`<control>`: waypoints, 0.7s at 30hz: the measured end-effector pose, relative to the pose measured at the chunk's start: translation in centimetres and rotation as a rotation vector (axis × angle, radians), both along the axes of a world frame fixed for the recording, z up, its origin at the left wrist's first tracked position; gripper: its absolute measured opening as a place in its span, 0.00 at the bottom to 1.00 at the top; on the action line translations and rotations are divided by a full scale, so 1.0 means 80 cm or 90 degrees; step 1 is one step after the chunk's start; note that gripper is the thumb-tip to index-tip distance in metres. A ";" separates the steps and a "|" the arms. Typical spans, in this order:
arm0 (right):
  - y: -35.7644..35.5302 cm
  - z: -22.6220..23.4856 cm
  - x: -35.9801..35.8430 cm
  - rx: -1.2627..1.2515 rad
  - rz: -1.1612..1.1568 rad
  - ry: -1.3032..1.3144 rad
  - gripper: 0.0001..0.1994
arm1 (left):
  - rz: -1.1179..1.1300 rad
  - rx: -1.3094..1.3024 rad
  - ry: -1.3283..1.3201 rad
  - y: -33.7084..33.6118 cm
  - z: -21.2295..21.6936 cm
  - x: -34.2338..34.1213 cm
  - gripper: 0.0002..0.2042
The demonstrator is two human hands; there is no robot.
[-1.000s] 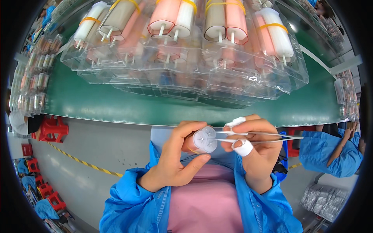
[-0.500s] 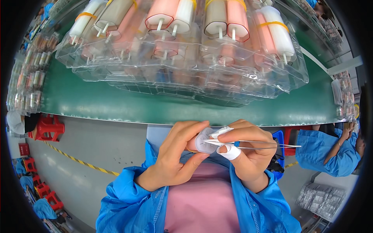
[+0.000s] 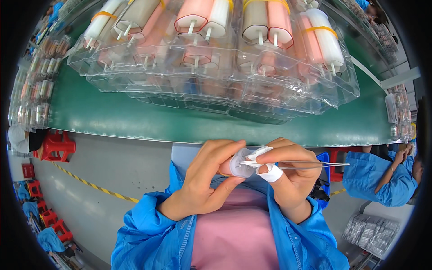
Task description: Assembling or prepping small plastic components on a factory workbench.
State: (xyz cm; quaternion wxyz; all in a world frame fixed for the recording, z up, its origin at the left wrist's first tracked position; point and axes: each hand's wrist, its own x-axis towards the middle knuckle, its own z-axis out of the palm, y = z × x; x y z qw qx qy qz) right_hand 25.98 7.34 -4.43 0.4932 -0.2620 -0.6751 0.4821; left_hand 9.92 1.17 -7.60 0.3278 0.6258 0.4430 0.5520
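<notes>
My left hand (image 3: 202,182) is wrapped round a short pink cylinder with a translucent cup-shaped end (image 3: 240,164), which faces to the right. My right hand (image 3: 290,173) grips a pair of metal tweezers (image 3: 301,165); their tips reach into the open end of the cup. White wrapping covers the right thumb (image 3: 271,173), and a white piece (image 3: 259,153) sits at the index fingertip. Small dark specks or strands show inside the cup, too fine to make out. Both hands are held in front of my body, just off the table's near edge.
Stacked clear plastic trays (image 3: 216,85) hold pink, white and grey cylinders with thin white stems, some banded in yellow, on the green table (image 3: 135,121). A person in blue (image 3: 373,173) works at the right. Red stools (image 3: 58,146) stand on the left floor.
Tweezers, cylinder and both hands have shifted very slightly to the right in the picture, along with the trays. Both grips look the same, and the tips stay in the cup.
</notes>
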 end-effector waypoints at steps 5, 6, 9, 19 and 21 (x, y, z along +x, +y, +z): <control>0.000 -0.003 0.002 0.005 0.002 0.016 0.07 | -0.007 0.016 0.013 0.001 0.000 -0.001 0.25; 0.000 -0.002 0.002 0.002 0.001 0.016 0.07 | -0.007 0.016 0.015 0.001 0.000 -0.001 0.25; 0.001 -0.002 0.001 0.009 -0.003 0.004 0.07 | -0.004 0.010 0.018 0.001 0.001 0.000 0.26; 0.004 0.005 -0.002 0.061 -0.023 -0.087 0.07 | 0.024 0.033 0.111 0.003 0.007 0.000 0.27; 0.006 0.010 -0.002 0.065 -0.020 -0.107 0.06 | 0.039 0.072 0.166 0.006 0.006 0.000 0.27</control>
